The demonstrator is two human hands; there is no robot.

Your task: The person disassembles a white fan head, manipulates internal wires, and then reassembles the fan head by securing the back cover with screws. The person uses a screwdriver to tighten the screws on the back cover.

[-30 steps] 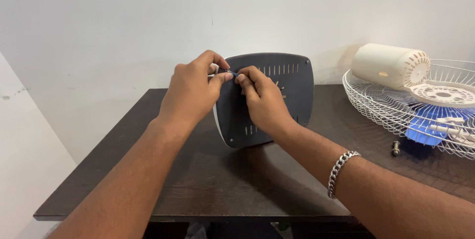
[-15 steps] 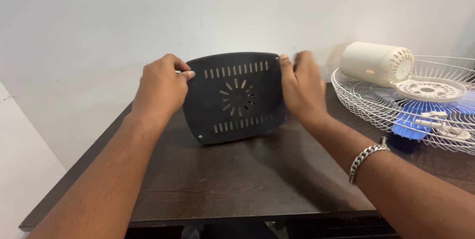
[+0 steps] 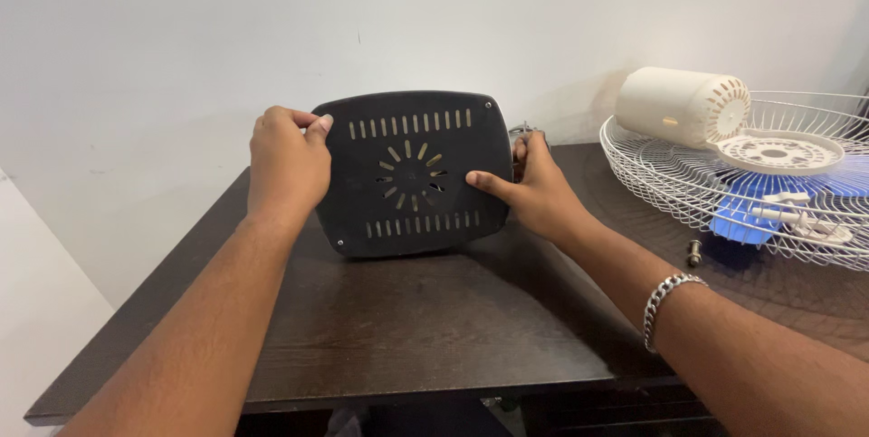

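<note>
A dark grey vented cover plate (image 3: 412, 175) with slots and a ring of radial openings stands upright on the dark wooden table (image 3: 398, 328), its flat face toward me. My left hand (image 3: 288, 164) grips its upper left edge. My right hand (image 3: 534, 188) holds its right edge, thumb pressed on the face, fingers wrapped behind. A small metal part (image 3: 523, 134) shows just behind the plate's right edge, partly hidden by my right hand.
At the right lies a white wire fan guard (image 3: 769, 188) with blue fan blades (image 3: 751, 211) beneath it and a cream motor housing (image 3: 683, 107) resting on its rim. A small bolt (image 3: 694, 251) stands on the table near the guard. A white wall is close behind.
My hands moved from the middle of the plate out to its two side edges. The plate now faces me squarely, and my right thumb has come onto its face.
</note>
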